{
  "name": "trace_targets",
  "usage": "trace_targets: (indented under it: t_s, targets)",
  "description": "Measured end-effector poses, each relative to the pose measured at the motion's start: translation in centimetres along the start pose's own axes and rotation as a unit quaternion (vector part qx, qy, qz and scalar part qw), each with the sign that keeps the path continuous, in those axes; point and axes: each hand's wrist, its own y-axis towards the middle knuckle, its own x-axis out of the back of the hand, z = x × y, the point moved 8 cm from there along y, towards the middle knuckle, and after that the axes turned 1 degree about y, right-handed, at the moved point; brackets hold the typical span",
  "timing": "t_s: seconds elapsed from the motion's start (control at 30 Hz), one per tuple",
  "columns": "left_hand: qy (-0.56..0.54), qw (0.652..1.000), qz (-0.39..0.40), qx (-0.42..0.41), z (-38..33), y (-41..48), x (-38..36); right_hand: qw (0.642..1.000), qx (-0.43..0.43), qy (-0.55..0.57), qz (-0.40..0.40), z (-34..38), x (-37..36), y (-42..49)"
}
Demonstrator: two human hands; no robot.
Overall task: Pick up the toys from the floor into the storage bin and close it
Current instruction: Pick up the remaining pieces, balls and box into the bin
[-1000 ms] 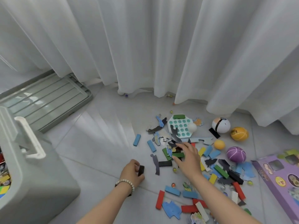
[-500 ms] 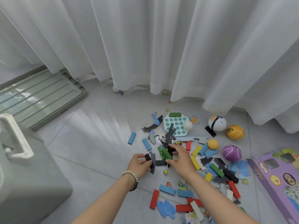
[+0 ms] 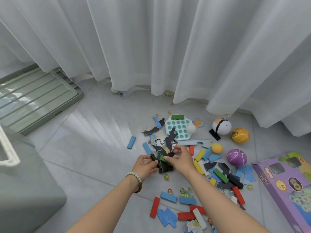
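Observation:
Toys lie scattered on the grey tile floor: coloured wooden blocks, puzzle pieces, marbles and balls. My left hand [image 3: 146, 165] grips a black block [image 3: 154, 158] just above the floor. My right hand [image 3: 180, 158] is right beside it, holding a green block [image 3: 162, 158] and dark puzzle pieces [image 3: 165, 167]. The two hands almost touch over the pile's left edge. The grey storage bin [image 3: 25, 182] stands at the left edge with a white handle [image 3: 8, 148]; its inside is out of view. Its green lid [image 3: 38, 98] lies flat on the floor behind.
White curtains hang across the back. A teal pop-it board [image 3: 178, 126], a white-orange ball [image 3: 221, 126], a yellow ball [image 3: 240, 135] and a purple ball [image 3: 236, 157] lie to the right. A purple toy box [image 3: 286, 185] rests at the right edge. Blue and red blocks lie near my forearms.
My left hand has moved right with its black block to meet my right hand. My right hand has gathered a green block and puzzle pieces and drawn them toward the left hand.

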Motion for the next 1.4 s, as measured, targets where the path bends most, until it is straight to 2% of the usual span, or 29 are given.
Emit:
trace_targets:
  t_s: [0.07, 0.2, 0.33, 0.6, 0.8, 0.93, 1.03, 1.13, 1.27, 1.4]
  targets:
    - [-0.012, 1.0, 0.002, 0.005, -0.1, 0.3, 0.0, 0.999, -0.029, 0.02, 0.012, -0.5, -0.8, 0.0]
    - [-0.017, 1.0, 0.007, 0.015, 0.0, 0.7, -0.1, 1.0, -0.017, -0.003, -0.002, -1.6, -1.5, 0.5]
    - [0.007, 1.0, 0.006, 0.018, 0.0, 0.7, -0.4, 0.999, -0.035, 0.022, 0.008, -1.7, -1.6, 0.7]
    - [0.023, 0.999, -0.028, 0.01, -0.8, 1.0, 0.8, 0.978, -0.088, 0.172, 0.074, -1.6, -2.3, -0.4]
    - [0.101, 0.994, -0.033, -0.024, -2.6, 0.3, 1.4, 0.957, -0.123, 0.24, 0.106, -0.7, -2.9, -1.3]
    - [0.047, 0.998, -0.014, -0.038, -6.2, -2.1, 1.2, 0.951, -0.095, 0.263, 0.128, 3.7, -2.2, -2.4]
    - [-0.01, 0.997, 0.014, -0.072, -11.0, -5.7, 1.7, 0.951, -0.048, 0.256, 0.168, 9.5, -2.0, -4.6]
    - [-0.023, 0.994, 0.01, -0.111, -15.8, -10.2, 3.9, 0.953, -0.005, 0.229, 0.2, 16.0, -2.5, -8.0]
    - [-0.033, 0.991, 0.001, -0.13, -20.0, -17.5, 9.5, 0.948, 0.039, 0.165, 0.269, 23.3, -6.5, -14.1]
    - [-0.044, 0.989, -0.063, -0.128, -20.5, -24.3, 18.9, 0.934, 0.045, 0.112, 0.336, 27.7, -14.5, -20.4]
